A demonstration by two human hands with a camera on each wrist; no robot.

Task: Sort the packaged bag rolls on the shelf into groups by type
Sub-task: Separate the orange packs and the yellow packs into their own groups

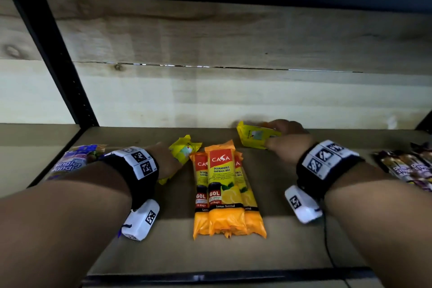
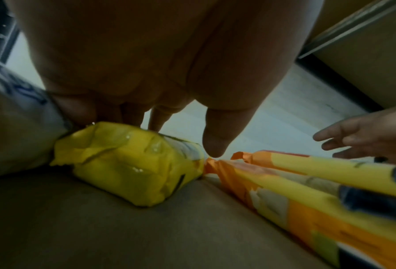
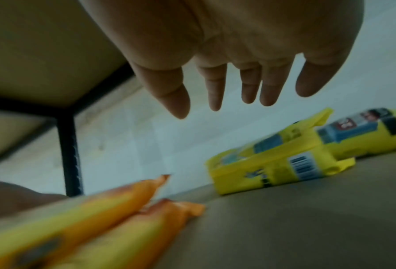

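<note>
- Both forearms fill the near edge of the head view, each wrist wearing a black band with white marker tags.
- Three orange CASA garbage-bag packs [image 1: 226, 190] lie side by side, overlapping, on the brown shelf [image 1: 280, 248] between the two arms.
- Left hand [image 1: 164, 161] rests its fingers on a yellow pack [image 2: 128, 163], whose far end touches the orange packs' top edge; the thumb hangs free beside it (whether the fingers clamp it, I cannot tell).
- Right hand [image 3: 227, 54] has its fingers straight and spread, holding nothing, just above a second yellow pack [image 3: 273, 163] near the back wall, with a third yellow pack [image 3: 365, 134] behind.
- Purple-and-white pack [image 1: 74, 160] lies far left; dark packs [image 1: 409, 168] far right.
</note>
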